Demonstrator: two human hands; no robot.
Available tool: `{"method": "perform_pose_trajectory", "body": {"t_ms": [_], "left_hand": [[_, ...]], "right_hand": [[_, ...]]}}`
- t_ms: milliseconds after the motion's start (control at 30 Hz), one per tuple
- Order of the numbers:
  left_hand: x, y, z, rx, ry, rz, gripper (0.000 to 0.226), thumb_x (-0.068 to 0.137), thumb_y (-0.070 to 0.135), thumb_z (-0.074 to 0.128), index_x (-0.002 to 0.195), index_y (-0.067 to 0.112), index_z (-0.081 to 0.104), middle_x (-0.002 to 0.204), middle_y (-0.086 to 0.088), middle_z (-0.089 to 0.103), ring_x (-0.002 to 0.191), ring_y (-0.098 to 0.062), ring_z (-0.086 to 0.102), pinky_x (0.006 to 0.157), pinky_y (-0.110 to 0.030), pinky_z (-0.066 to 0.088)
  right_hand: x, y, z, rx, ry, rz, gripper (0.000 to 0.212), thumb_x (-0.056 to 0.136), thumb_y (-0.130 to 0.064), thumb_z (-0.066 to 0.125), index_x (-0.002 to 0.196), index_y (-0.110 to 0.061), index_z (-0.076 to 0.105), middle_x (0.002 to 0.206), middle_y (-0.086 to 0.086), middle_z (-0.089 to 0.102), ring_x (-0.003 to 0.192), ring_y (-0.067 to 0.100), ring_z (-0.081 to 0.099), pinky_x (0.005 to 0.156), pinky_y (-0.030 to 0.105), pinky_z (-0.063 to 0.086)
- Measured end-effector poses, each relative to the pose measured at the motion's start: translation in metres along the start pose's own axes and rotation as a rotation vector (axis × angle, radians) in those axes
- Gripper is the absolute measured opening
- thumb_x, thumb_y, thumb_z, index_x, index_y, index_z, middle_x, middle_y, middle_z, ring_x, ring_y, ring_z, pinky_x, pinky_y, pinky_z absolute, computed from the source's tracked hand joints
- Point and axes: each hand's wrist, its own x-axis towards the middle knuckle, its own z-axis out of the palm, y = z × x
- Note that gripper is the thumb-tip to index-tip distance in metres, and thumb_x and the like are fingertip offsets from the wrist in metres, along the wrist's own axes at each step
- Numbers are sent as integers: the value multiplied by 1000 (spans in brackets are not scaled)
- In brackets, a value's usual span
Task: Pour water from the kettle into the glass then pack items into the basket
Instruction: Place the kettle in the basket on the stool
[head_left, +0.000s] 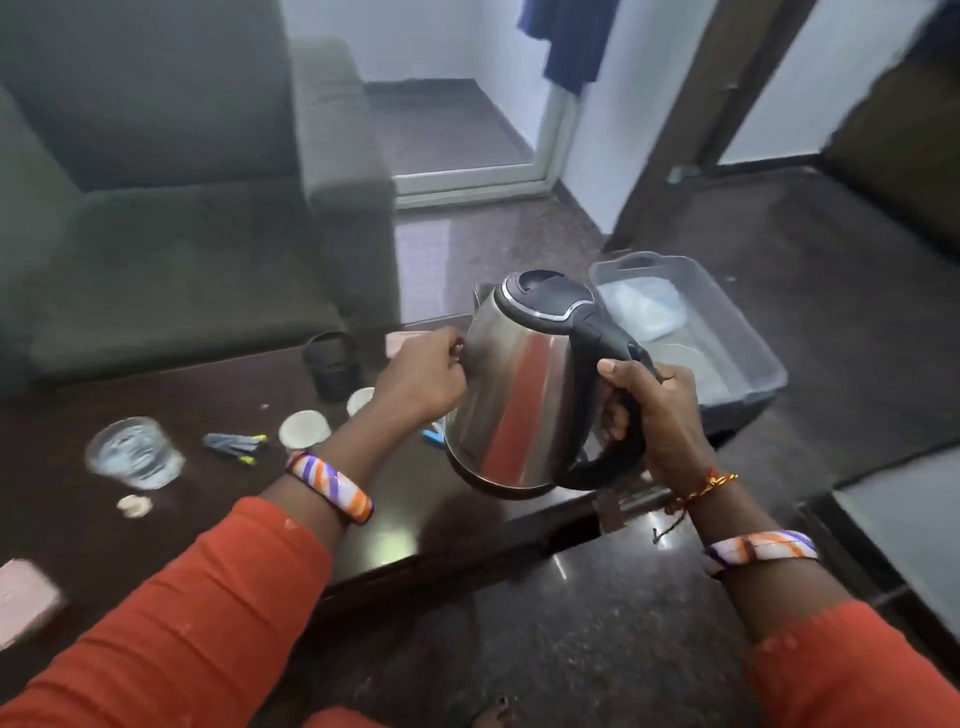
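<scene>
Steel kettle (514, 395) held in the air above the dark surface (208, 395), tilted. Right hand (660, 415) wrapped round its black handle; left hand (421, 374) curled against its side. Glass (134, 452) with water far left; grey basket (727, 332) beyond the kettle.

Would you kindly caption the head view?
Both hands hold the kettle above the table, beside the basket; glass already filled.

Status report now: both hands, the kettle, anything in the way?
Right hand shut on black handle of steel kettle; left hand steadying its side. Clear glass holds water. Grey plastic basket beyond, path open.
</scene>
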Motion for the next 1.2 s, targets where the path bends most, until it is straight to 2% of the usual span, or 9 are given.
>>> {"method": "perform_pose_trajectory", "body": {"t_ms": [233, 367, 433, 667, 800, 933, 1000, 1100, 1200], "left_hand": [[34, 127, 88, -11, -214, 304, 38, 78, 5, 39, 113, 11, 50, 116, -14, 61, 108, -32, 56, 93, -45, 47], [62, 182, 121, 3, -287, 439, 44, 82, -1, 44, 126, 3, 42, 110, -5, 55, 101, -19, 51, 77, -18, 33], [76, 206, 133, 13, -310, 457, 41, 83, 0, 45, 123, 0, 42, 109, -11, 56, 103, -22, 51, 69, -17, 27], [141, 250, 184, -124, -457, 317, 57, 64, 17, 44, 119, 3, 42, 117, -17, 58, 109, -31, 55, 96, -44, 46], [168, 262, 211, -180, -523, 209, 52, 73, 8, 50, 124, 9, 41, 119, -13, 57, 105, -25, 54, 94, -41, 45], [191, 259, 238, -249, -533, 127, 42, 83, -1, 48, 122, 15, 42, 110, -1, 50, 100, -18, 49, 87, -31, 41], [199, 255, 247, -286, -493, 64, 33, 87, 4, 50, 115, 21, 46, 112, 2, 42, 103, -15, 44, 91, -29, 40], [210, 248, 256, -258, -382, -24, 28, 88, 17, 54, 115, 12, 49, 123, -12, 47, 114, -26, 49, 101, -42, 44], [219, 239, 257, -226, -347, -88, 58, 87, 22, 55, 137, 4, 34, 143, -18, 39, 127, -34, 46, 106, -48, 40]], "right_hand": [[8, -23, -127, 20, 316, -78, 30, 73, -22, 62, 52, -6, 47, 30, -3, 41, 26, 15, 34, 34, 18, 32], [28, -29, -174, 40, 441, -111, 29, 72, -22, 62, 53, -5, 47, 30, -5, 43, 25, 12, 35, 33, 16, 31], [43, -31, -194, 40, 475, -119, 31, 72, -22, 63, 51, -7, 47, 30, -4, 43, 25, 13, 34, 34, 18, 31], [102, -16, -234, 25, 650, -102, 30, 79, -13, 66, 54, -8, 50, 33, -5, 44, 29, 10, 35, 35, 18, 32], [139, 12, -234, 16, 808, -47, 31, 74, -20, 71, 53, -7, 52, 32, -5, 44, 28, 11, 39, 35, 20, 35], [170, 43, -228, -98, 906, 17, 42, 62, -51, 68, 45, -15, 55, 45, 8, 57, 50, 36, 57, 53, 46, 51], [180, 49, -222, -81, 937, 1, 38, 63, -52, 65, 51, -16, 57, 51, 7, 59, 56, 31, 61, 59, 40, 52], [192, 49, -212, -178, 978, -62, 31, 75, -34, 71, 69, -4, 66, 54, -3, 53, 52, 5, 50, 58, 10, 41], [202, 58, -204, -161, 1007, -54, 33, 79, -33, 69, 77, -1, 64, 66, 2, 59, 62, 12, 51, 62, 21, 41]]}}
